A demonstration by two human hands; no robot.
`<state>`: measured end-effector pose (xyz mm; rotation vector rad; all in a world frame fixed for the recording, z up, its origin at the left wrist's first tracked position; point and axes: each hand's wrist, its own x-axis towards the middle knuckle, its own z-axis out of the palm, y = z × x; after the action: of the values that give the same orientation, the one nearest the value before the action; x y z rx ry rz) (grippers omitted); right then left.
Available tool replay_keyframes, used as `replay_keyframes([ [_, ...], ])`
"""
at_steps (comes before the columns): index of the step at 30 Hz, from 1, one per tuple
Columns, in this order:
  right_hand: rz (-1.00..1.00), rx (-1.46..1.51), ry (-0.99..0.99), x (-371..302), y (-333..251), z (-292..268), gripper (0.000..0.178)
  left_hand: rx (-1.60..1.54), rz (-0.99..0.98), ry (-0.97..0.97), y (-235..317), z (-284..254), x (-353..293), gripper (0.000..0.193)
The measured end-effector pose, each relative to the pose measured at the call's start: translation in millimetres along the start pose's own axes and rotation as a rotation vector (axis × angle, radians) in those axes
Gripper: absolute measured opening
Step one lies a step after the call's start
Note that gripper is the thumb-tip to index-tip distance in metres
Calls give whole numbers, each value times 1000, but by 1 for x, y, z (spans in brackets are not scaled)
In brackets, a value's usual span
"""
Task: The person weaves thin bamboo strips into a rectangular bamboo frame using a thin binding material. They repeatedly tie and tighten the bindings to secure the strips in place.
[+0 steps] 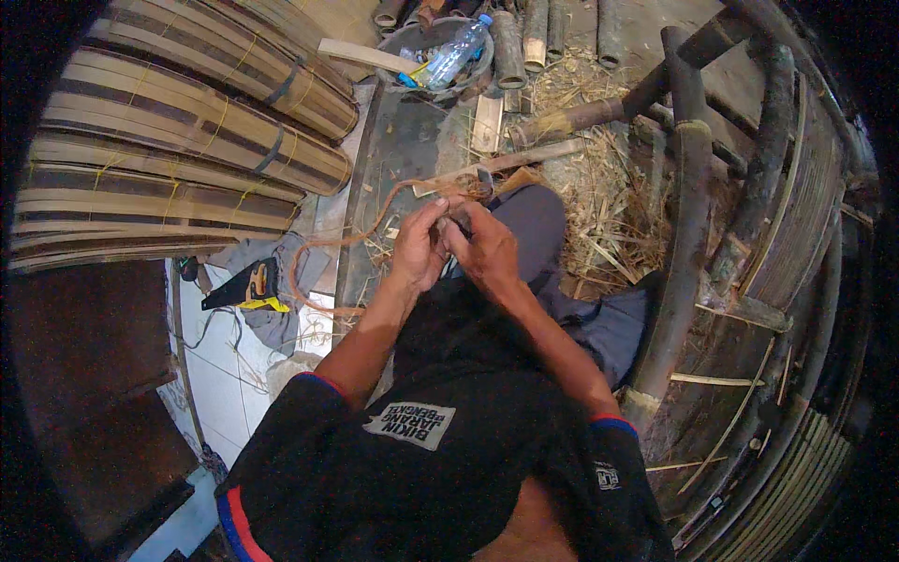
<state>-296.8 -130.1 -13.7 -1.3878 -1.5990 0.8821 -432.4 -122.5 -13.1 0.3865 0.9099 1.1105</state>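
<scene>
Above my lap, my left hand (421,245) and my right hand (489,247) meet with their fingers bent and pressed together. Something small and dark seems to be between them, but the fingers cover most of it and I cannot make out its kind. An orange-brown cord (298,267) loops on the floor to the left of my left hand, and its upper end runs toward a spot just beyond the hands. A pale wooden strip (534,157) lies just past my fingertips, beside a small round-ended grey object (484,176).
Rolled slatted bamboo blinds (187,122) are stacked at the left. Below them lies a handsaw (245,285). A bucket (398,47) holds a plastic bottle (459,54), near bamboo pieces (508,51). Shavings (609,220) cover the ground; a bamboo frame (688,206) stands at right.
</scene>
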Motion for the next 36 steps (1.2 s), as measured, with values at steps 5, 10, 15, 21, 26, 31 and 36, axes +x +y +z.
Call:
replay_keyframes([
  [5, 180, 28, -51, -1, 8, -11, 23, 0, -21, 82, -10, 5, -2, 36],
  [10, 257, 309, -41, -2, 26, -14, 22, 0, -36, 12, -9, 17, -3, 40],
  [15, 372, 540, -65, -5, 35, -23, 26, 52, -18, -52, -12, 8, 4, 39],
  [21, 395, 506, 18, -10, 25, -42, 24, 185, 47, -29, -16, 20, 3, 34],
  [26, 387, 515, 81, -9, 34, -53, 25, 385, 73, -24, -17, 26, 3, 33],
  [31, 419, 919, 140, -4, 25, -59, 24, 435, 181, -59, -24, 19, 7, 32],
  [36, 507, 1055, 73, -3, 34, -59, 21, 419, 167, -36, -21, 26, 3, 33],
])
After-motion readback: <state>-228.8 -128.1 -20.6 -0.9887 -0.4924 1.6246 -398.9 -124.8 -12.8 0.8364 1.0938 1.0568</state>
